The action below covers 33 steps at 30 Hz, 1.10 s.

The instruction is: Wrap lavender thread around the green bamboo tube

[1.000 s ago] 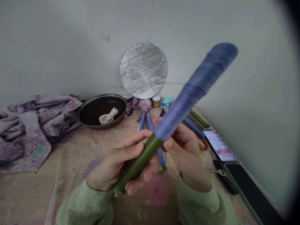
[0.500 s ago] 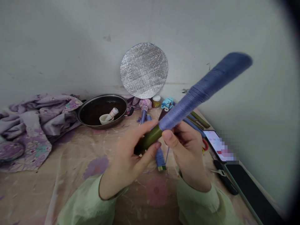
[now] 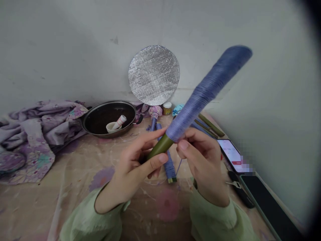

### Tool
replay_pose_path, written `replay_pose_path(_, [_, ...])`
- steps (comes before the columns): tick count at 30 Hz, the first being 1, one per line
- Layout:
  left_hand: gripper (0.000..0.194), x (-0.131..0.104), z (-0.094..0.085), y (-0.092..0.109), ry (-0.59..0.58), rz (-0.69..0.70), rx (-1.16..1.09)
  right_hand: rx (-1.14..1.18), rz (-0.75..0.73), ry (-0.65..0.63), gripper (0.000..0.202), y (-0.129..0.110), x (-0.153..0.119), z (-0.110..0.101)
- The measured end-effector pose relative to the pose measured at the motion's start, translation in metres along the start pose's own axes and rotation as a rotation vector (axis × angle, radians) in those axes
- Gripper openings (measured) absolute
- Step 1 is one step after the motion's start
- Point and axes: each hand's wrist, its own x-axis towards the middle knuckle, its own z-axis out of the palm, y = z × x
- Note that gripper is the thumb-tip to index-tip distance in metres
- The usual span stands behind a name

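A green stick [image 3: 163,144], its upper part wound with blue-purple thread [image 3: 198,100], slants up to the right. My left hand [image 3: 136,164] is wrapped round its bare green lower end. Beside the lower edge of the winding, my right hand [image 3: 203,160] has thumb and fingers pinched together, apparently on the thread; the pinch itself is partly hidden. A strand of thread [image 3: 179,166] hangs below between the hands, near another thread-wrapped stick [image 3: 170,169] lying on the table.
Behind at left are a black pan [image 3: 97,133] holding a small white cup [image 3: 110,127], and crumpled floral cloth [image 3: 37,134]. A silver disc [image 3: 154,75] leans on the wall. At right lie green sticks [image 3: 212,124], a lit phone [image 3: 232,155], a key [image 3: 235,184] and a dark phone-like slab [image 3: 271,207].
The wrapped stick has tilted more upright, its far end moving left and up. My left hand has shifted slightly left; my right hand stays by the winding's lower edge.
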Motion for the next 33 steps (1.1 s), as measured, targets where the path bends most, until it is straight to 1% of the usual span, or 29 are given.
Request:
replay_pose_path(3, [0.038, 0.0010, -0.0030, -0.0004, -0.037, -0.036, -0.076, 0.032, -0.010, 0.007, 0.011, 0.0000, 0.0013, 0.0015])
replay_pose_path(8, [0.034, 0.0021, -0.0059, -0.0007, -0.158, -0.131, -0.241, 0.070, -0.021, -0.002, 0.008, 0.0013, 0.0024, 0.0025])
replay_pose_path(11, [0.031, 0.0019, -0.0068, -0.0016, -0.136, -0.160, -0.298, 0.056, -0.015, -0.021, 0.007, 0.0001, 0.0008, 0.0018])
replay_pose_path(13, [0.031, 0.0020, -0.0074, -0.0021, -0.161, -0.167, -0.323, 0.050, -0.013, -0.034, 0.009, -0.0011, -0.0005, 0.0012])
replay_pose_path(17, [0.032, 0.0025, -0.0083, -0.0021, -0.183, -0.180, -0.370, 0.056, -0.020, -0.012, 0.012, -0.0014, -0.0013, 0.0006])
replay_pose_path(24, [0.028, 0.0034, -0.0093, -0.0013, -0.256, -0.258, -0.496, 0.072, -0.005, 0.007, 0.007, 0.0012, -0.0013, 0.0037])
replay_pose_path(29, [0.029, 0.0016, -0.0103, -0.0015, -0.300, -0.262, -0.532, 0.069, -0.011, 0.005, 0.009, 0.0003, -0.0009, 0.0048])
replay_pose_path(33, [0.028, 0.0004, -0.0107, -0.0009, -0.307, -0.280, -0.545, 0.063, -0.015, 0.008, 0.009, 0.0006, -0.0003, 0.0047])
